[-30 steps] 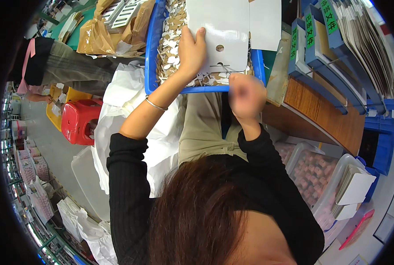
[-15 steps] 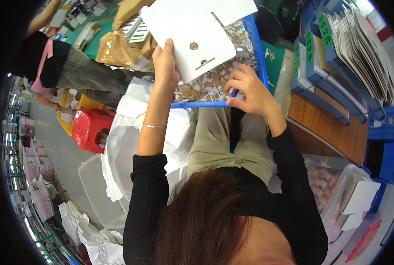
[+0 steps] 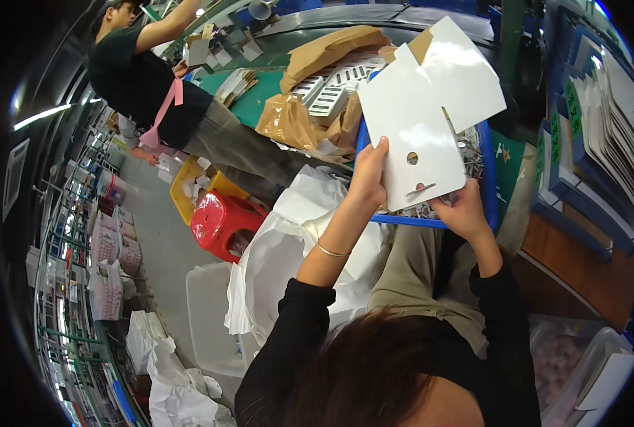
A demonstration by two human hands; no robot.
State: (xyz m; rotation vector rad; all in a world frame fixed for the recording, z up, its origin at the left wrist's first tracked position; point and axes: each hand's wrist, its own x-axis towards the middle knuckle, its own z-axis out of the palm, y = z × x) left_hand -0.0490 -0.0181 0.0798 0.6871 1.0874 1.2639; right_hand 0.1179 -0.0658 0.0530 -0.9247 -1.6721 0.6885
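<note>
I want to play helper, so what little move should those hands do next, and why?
Maybe lift the white card away from the blue tub: the left hand holds the card's left edge, the right hand is at its lower right corner, and its round hole looks open.

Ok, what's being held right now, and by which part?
A white die-cut card blank: the left hand grips its left edge near the bottom; the right hand is at its lower right corner, its grip unclear.

The card (image 3: pixel 411 110) looks glossy, the stool (image 3: pixel 214 218) plastic.
</note>
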